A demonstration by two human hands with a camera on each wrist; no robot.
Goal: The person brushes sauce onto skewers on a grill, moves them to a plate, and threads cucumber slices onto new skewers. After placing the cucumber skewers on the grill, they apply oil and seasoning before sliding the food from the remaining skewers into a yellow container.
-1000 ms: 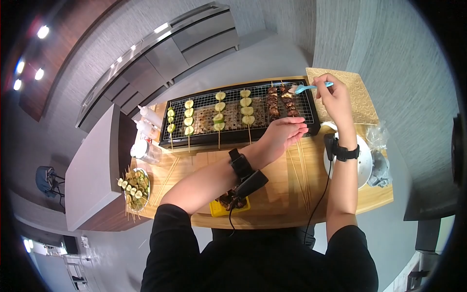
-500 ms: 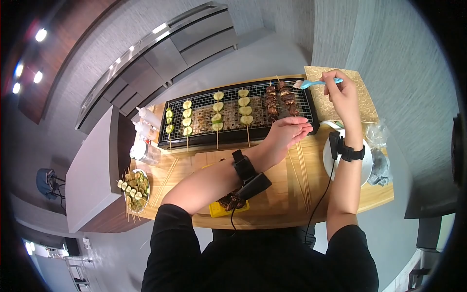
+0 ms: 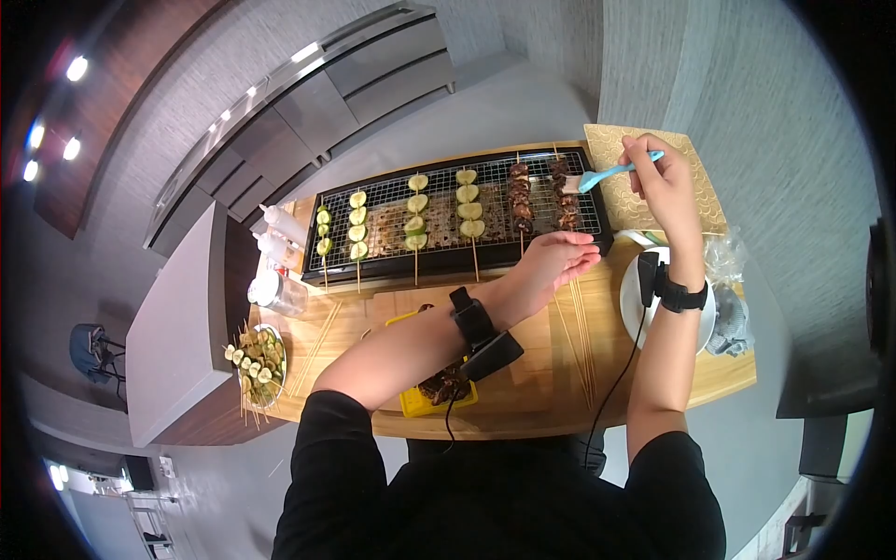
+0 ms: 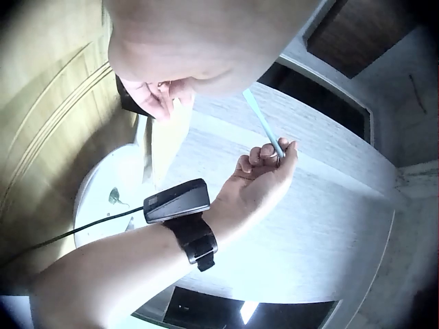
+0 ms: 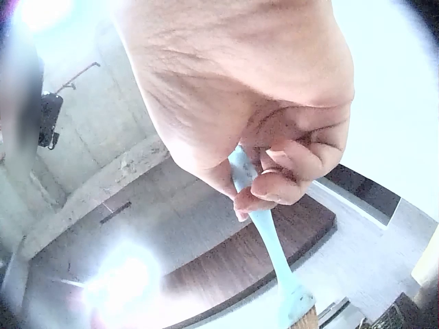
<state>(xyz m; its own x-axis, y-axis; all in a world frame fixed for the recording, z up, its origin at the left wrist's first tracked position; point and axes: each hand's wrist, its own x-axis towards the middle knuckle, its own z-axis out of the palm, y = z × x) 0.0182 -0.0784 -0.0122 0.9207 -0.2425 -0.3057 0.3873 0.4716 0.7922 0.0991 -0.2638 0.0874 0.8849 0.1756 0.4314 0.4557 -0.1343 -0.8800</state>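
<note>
My right hand (image 3: 663,182) pinches the handle of a light-blue basting brush (image 3: 611,173). In the head view its bristles meet the rightmost meat skewer (image 3: 567,194), which lies on the black grill (image 3: 387,268). In the right wrist view, thumb and fingertips close round the brush (image 5: 276,257), bristles pointing down and away. My left hand (image 3: 555,259) is at the grill's front edge, fingers curled at the near end of that meat skewer, whose stick they hide. A second meat skewer (image 3: 519,196) lies just left of it.
Skewers of pale green-edged slices (image 3: 471,205) fill the grill's left part. Squeeze bottles (image 3: 285,224) and a jar (image 3: 280,292) stand left, near a plate (image 3: 282,381) of skewers. A yellow tray (image 3: 411,403) of meat lies under my left forearm. Bare sticks (image 3: 583,350) and a white bowl (image 3: 707,327) are right.
The brush lifted right off the meat, then came back onto it lower down. The rightmost meat skewer's far end swung right, so it lies straighter. My left hand stayed nearly in place.
</note>
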